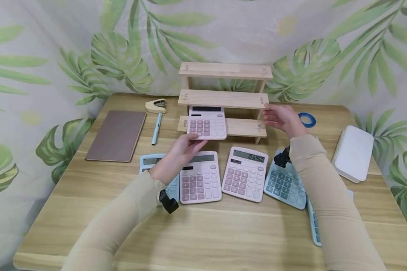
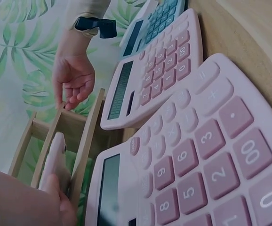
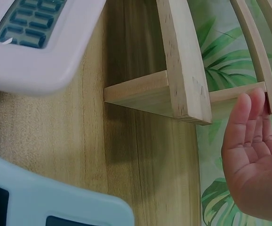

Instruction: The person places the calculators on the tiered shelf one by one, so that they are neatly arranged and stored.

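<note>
On the bottom plank of a three-tier wooden shelf (image 1: 245, 128) rests a pink calculator (image 1: 207, 124), leaning back under the middle plank. My left hand (image 1: 184, 148) holds this calculator by its lower left edge, thumb on the front and fingers below. In the left wrist view the same calculator (image 2: 55, 157) shows edge-on between the planks. My right hand (image 1: 283, 118) pinches the right end of the middle plank (image 1: 224, 98), fingertips (image 3: 256, 96) right at the plank's end.
Nearer me lie more calculators: a pink one (image 1: 201, 180), another pink one (image 1: 245, 175), and blue ones (image 1: 286, 184) at both sides. A notebook (image 1: 117, 135), pen (image 1: 157, 129) and stapler (image 1: 155, 106) lie left; blue tape (image 1: 306, 119) and a white case (image 1: 354, 152) lie right.
</note>
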### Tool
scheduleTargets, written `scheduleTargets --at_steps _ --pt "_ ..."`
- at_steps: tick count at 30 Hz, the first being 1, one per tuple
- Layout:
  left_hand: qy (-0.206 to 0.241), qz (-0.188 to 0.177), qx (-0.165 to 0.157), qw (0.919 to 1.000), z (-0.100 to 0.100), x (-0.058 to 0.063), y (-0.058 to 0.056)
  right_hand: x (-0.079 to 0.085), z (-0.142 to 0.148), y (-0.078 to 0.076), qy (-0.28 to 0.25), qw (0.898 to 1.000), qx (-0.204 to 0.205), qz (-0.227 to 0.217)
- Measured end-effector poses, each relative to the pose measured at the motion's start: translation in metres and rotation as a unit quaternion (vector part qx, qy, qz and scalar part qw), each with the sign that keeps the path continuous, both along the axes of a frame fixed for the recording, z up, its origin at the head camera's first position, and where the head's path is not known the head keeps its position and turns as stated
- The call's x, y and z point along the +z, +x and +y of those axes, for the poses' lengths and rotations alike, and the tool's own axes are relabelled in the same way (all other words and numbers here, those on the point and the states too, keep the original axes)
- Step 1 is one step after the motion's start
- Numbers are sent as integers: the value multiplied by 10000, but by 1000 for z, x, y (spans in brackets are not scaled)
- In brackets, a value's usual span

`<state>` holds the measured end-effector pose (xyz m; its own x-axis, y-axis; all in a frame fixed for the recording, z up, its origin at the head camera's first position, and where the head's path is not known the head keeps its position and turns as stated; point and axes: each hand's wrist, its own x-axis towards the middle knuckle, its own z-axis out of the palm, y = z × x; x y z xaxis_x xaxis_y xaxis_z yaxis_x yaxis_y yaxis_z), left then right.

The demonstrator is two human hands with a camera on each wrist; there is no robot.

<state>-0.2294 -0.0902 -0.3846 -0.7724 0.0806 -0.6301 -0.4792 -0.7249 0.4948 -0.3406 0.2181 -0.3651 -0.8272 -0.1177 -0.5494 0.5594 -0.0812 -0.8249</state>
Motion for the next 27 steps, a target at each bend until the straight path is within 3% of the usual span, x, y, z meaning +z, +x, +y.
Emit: scheduleTargets --at_steps 11,15,19,22,24,25,26,27 --pt "-258 -123 333 9990 0 0 -6 5 -4 2 -5 10000 -3 98" --pt "-127 -288 426 9986 -3 1 -13 1 -4 -2 -3 10000 -49 38" --pt "-77 -152 110 9998 -10 7 -16 0 -3 -2 -9 10000 -38 13" --pt "-482 203 -322 9981 -19 18 -3 1 -3 -1 5 10000 -60 -3" --pt "-1084 565 -721 9899 -30 25 15 0 -2 -1 7 10000 -75 -25" --pt "-1550 800 -1032 9792 -37 27 26 0 -1 -1 13 10000 -71 -31" --pt "-2165 1082 -1422 9598 -46 28 39 0 -1 0 19 10000 -79 -35" --pt "-2896 1432 -1831 9285 -56 28 52 0 0 0 36 9999 -95 -36"
